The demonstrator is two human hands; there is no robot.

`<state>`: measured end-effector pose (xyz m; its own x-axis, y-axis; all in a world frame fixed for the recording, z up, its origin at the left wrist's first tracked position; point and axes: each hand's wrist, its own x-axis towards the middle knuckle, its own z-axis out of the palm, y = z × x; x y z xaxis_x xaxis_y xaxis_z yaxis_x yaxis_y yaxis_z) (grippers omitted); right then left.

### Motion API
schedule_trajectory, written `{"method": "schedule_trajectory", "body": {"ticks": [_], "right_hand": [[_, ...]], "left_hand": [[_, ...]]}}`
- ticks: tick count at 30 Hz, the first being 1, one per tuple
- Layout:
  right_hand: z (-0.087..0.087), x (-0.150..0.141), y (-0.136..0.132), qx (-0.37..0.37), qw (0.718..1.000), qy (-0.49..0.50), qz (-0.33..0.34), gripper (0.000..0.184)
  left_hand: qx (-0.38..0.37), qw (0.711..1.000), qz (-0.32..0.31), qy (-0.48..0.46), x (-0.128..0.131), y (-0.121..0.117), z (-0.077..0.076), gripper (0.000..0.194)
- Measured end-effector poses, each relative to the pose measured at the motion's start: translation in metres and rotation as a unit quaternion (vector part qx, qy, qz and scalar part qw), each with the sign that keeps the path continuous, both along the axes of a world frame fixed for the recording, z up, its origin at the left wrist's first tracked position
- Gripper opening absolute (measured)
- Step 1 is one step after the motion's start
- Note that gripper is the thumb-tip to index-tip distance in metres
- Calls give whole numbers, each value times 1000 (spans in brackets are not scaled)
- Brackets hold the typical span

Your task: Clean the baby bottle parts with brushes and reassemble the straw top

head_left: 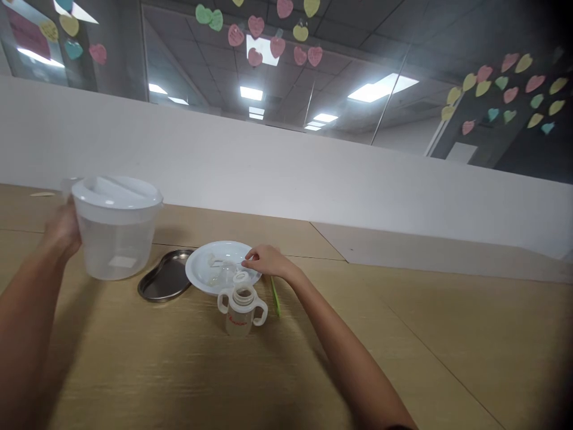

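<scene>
My left hand [65, 230] is wrapped round the handle of a clear plastic pitcher [119, 239] with a white lid. The pitcher is upright at the left; whether its base touches the table I cannot tell. Over the right side of a white plate [197, 272], my right hand [266, 261] has its fingers pinched on something thin that I cannot make out. Clear plastic bottle parts [226, 275] lie on the plate. In front of it stands an uncapped, two-handled baby bottle [239, 316] with red print.
A kidney-shaped metal tray [168, 276] lies between the pitcher and the plate. A thin green stick-like object [274, 297] is right of the bottle. Behind the wooden table [403, 358] runs a white wall [277, 173] with glass above.
</scene>
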<state>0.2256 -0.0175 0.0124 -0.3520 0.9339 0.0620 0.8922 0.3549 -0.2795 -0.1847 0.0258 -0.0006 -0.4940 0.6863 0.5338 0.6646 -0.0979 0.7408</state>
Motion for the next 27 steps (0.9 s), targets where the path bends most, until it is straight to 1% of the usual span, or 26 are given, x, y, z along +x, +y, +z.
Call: {"method": "schedule_trajectory", "body": {"ticks": [1,2,3,4,6,8,10,11,12,14,16,19,24,27], "right_hand": [[0,0,0,5,1000,7,2,30],[1,0,0,11,1000,16,4,29],[1,0,-1,18,999,26,7,29],[2,0,-1,25,999,36,10,28],[4,-2,-3,44,997,56,16,28],[7,-4,-7,74,992,99,37,30],[9,-6,-12,111,978,164,70,32],[11,-7,-14,128,969,195,86,32],[12,-8,-17,143,960,219,100,32],[16,-9,-22,163,950,240,115,30],[19,-10,-26,179,944,250,119,23],[23,-9,-29,192,938,264,118,15],[25,-9,-30,185,945,244,113,15],[27,-8,-32,194,947,234,107,16]], "left_hand": [[6,999,28,-31,3,-1,7,61],[19,994,69,-88,7,-2,16,59],[33,989,86,-112,15,-6,25,55],[55,990,93,-94,25,-11,34,52],[100,993,65,-4,51,-23,51,53],[141,982,33,124,84,-37,62,55],[159,948,24,275,117,-47,66,54],[170,929,14,328,132,-50,66,53],[181,910,-5,374,144,-52,64,52],[208,883,-38,419,163,-53,60,47],[231,880,-59,410,171,-53,55,42],[239,888,-76,385,173,-53,53,39],[223,885,-84,400,168,-58,56,41],[206,901,-88,371,166,-60,61,42]]}}
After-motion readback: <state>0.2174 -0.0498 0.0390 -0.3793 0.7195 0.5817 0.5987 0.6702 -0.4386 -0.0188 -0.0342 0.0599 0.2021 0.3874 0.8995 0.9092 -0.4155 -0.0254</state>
